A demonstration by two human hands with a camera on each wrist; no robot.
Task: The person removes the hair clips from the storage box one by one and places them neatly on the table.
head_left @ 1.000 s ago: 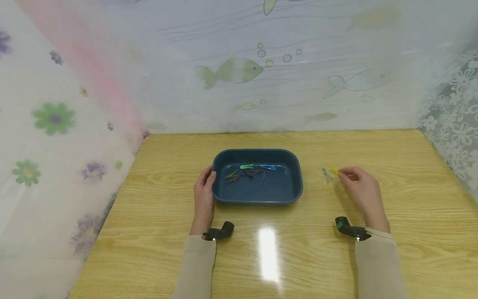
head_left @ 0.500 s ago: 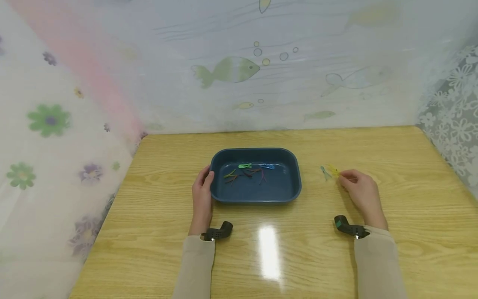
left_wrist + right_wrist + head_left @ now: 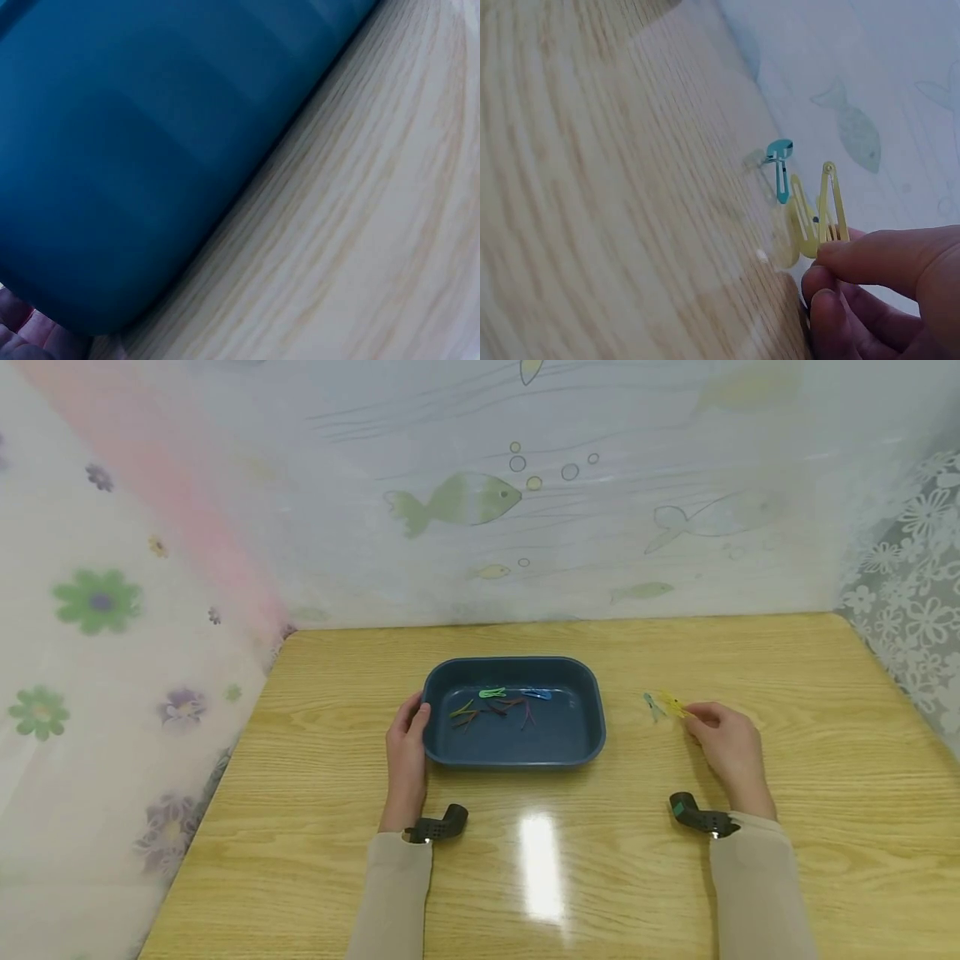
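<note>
My left hand (image 3: 407, 739) holds the left end of a dark blue basin (image 3: 517, 756), thumb at the rim; its fingers (image 3: 34, 334) show below the basin's outer wall in the left wrist view. Between right thumb and fingers, my right hand (image 3: 727, 743) pinches a yellow snap hair clip (image 3: 835, 206). Right behind it in the right wrist view is another yellow clip-shaped piece (image 3: 802, 214). A teal hair clip (image 3: 781, 169) lies on the table just beyond the right fingertips, left of them in the head view.
Inside the basin are several coloured clips, among them a bright green one (image 3: 492, 692) and a blue one (image 3: 537, 693). The wooden table (image 3: 315, 860) meets a fish-print curtain (image 3: 465, 560) at its back edge. Black camera mounts (image 3: 444, 825) sit on both wrists.
The right fingertips have drawn back slightly to the right, and more of the yellow clip shows. The left hand stays at the basin; the head view has shifted a little.
</note>
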